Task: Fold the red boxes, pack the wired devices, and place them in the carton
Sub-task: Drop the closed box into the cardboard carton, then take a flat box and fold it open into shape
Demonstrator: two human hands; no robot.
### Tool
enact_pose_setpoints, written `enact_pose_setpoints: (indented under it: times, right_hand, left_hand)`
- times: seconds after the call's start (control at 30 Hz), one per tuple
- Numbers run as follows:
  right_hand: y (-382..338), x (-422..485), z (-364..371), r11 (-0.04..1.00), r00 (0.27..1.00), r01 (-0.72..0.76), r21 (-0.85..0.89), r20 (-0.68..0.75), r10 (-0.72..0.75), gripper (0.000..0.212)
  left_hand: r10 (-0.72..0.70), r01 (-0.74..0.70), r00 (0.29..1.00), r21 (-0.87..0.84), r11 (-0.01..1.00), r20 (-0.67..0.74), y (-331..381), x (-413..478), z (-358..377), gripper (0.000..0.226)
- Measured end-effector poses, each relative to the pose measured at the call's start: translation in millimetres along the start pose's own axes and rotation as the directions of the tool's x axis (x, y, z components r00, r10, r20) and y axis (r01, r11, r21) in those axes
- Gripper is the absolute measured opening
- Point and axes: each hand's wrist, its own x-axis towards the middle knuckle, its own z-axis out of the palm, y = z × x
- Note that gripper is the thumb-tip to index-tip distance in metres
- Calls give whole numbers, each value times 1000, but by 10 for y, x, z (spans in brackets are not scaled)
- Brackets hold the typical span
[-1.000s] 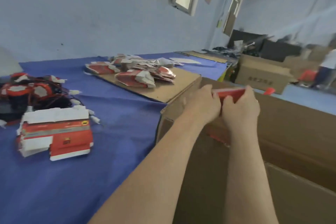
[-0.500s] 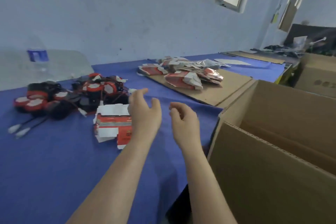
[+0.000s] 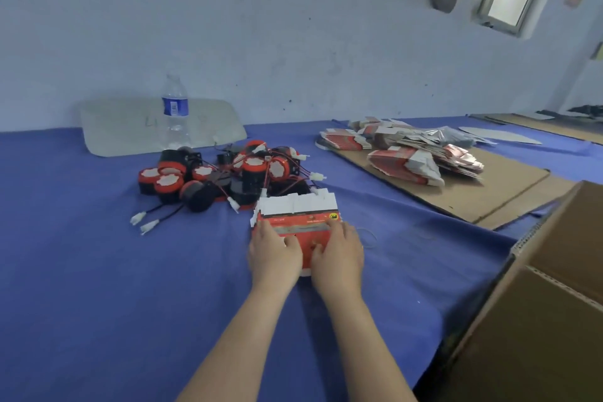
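Observation:
A small stack of flat, unfolded red-and-white boxes (image 3: 297,215) lies on the blue table cover (image 3: 98,271), just in front of me. My left hand (image 3: 273,254) rests on the stack's near left part, with the fingers lying over the top. On the near right part my right hand (image 3: 338,256) rests the same way. Neither hand lifts anything. Behind the stack sits a pile of red-and-black wired devices (image 3: 228,174) with white connectors. The open brown carton (image 3: 538,310) stands at the lower right; its inside is hidden.
A bigger heap of flat red boxes (image 3: 406,160) lies on a cardboard sheet (image 3: 473,192) at the right. A water bottle (image 3: 175,108) and a pale curved panel (image 3: 130,130) stand against the wall behind the devices.
Both hands held a red box at the carton a second ago. They came back empty over the table and now lie on the stack of flat boxes. The view swung left.

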Motion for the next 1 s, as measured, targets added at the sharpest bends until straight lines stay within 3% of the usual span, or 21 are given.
enact_pose_setpoints:
  times: [0.17, 0.27, 0.37, 0.47, 0.57, 0.67, 1.0]
  right_hand:
    - [-96, -14, 27, 1000, 999, 4, -20, 51, -2, 65]
    - [-124, -17, 45, 997, 999, -31, -75, 11, 32, 72]
    - [-199, -36, 38, 992, 994, 27, 122, -107, -14, 75]
    - [-380, -2, 15, 952, 984, 96, 291, -171, -47, 80]
    - [-676, 68, 62, 904, 977, 186, 385, -170, -129, 69]
    - [-1048, 55, 196, 805, 966, 259, 534, -150, -212, 52]
    - [-1639, -408, 886, 629, 954, 118, 769, 88, -287, 27]
  left_hand:
    - [-33, 30, 999, -200, 979, -15, 29, 20, -52, 45]
    - [-56, 40, 997, -275, 961, -50, 29, 39, -106, 39]
    - [-83, 37, 990, -367, 930, -111, 70, 85, -200, 42]
    - [-39, -26, 982, -329, 944, -187, 110, 150, -394, 53]
    - [45, -150, 952, -334, 930, -302, 143, 214, -671, 49]
    - [37, -234, 912, -444, 865, -408, 114, 277, -1005, 45]
    - [17, -295, 814, -388, 873, -581, -569, 236, -1861, 37]
